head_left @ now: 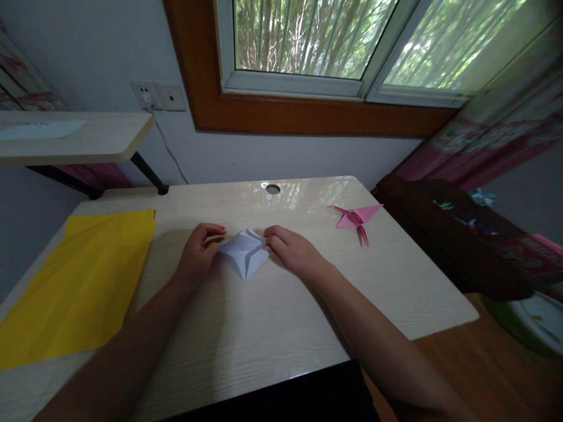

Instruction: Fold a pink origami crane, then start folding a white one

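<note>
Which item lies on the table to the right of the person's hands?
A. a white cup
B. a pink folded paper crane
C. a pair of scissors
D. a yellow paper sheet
B: the pink folded paper crane lies on the table to the right of the right hand; the yellow paper sheet lies on the left side.
</note>
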`<act>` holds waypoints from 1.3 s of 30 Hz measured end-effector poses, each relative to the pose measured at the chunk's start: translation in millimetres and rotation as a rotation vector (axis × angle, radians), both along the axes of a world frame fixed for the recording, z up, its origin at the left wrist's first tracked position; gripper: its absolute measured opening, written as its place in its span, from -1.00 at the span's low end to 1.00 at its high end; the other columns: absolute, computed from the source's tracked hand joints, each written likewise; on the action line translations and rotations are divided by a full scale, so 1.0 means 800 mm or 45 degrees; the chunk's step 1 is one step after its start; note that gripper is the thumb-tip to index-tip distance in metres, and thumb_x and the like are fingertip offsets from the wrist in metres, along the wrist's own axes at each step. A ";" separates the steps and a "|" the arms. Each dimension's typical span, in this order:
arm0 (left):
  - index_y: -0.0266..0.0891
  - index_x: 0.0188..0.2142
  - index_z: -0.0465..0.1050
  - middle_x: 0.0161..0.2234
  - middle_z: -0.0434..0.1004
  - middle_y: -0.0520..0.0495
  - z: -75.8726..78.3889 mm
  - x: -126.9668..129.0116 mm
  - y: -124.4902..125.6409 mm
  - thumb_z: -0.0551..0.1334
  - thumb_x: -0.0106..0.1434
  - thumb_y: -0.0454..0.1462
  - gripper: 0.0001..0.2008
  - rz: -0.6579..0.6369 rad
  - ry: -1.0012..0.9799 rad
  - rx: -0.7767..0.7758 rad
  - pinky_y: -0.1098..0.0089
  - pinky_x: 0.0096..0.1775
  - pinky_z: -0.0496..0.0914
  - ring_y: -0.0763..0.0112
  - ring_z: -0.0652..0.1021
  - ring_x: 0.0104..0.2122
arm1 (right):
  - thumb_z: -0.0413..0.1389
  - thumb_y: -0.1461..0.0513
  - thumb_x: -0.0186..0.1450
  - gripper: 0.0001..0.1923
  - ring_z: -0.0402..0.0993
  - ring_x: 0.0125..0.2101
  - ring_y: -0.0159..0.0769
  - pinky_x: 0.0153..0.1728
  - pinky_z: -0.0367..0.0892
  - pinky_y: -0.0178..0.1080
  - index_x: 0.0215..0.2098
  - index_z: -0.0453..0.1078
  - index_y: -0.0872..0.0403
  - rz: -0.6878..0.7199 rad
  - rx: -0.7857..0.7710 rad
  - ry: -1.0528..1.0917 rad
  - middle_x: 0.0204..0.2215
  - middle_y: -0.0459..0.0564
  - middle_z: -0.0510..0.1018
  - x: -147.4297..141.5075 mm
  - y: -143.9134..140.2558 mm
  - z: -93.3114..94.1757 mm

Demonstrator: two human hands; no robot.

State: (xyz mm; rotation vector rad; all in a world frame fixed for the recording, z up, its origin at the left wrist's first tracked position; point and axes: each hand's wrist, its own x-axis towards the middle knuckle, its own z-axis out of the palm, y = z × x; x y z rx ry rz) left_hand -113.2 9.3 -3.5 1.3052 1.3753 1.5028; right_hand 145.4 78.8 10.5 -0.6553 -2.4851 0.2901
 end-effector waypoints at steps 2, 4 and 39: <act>-0.18 -0.25 0.50 -0.12 0.50 -0.07 0.000 -0.002 0.000 0.24 0.06 -0.38 -0.78 0.027 0.046 -0.022 0.16 0.05 0.46 0.24 0.54 -0.07 | 0.05 0.16 0.46 -0.84 0.49 -0.21 -0.23 -0.20 0.45 -0.20 -0.08 0.43 0.00 -0.004 0.024 -0.004 -0.12 0.05 0.55 0.002 0.001 0.000; -0.18 -0.25 0.51 -0.13 0.50 -0.07 0.000 -0.004 0.001 0.24 0.06 -0.37 -0.77 0.033 0.079 -0.030 0.17 0.04 0.46 0.24 0.54 -0.09 | 0.03 0.17 0.47 -0.84 0.48 -0.20 -0.22 -0.21 0.45 -0.20 -0.09 0.42 0.00 0.000 0.082 -0.033 -0.11 0.06 0.53 0.004 0.002 0.001; -0.19 -0.21 0.49 -0.17 0.58 -0.05 -0.006 -0.017 0.007 0.22 0.12 -0.30 -0.79 0.193 0.202 -0.168 0.21 0.02 0.42 0.23 0.56 -0.11 | -0.07 0.19 0.49 -0.80 0.44 -0.23 -0.23 -0.17 0.37 -0.20 -0.20 0.35 0.07 -0.073 -0.124 -0.077 -0.21 0.10 0.47 0.023 0.019 -0.001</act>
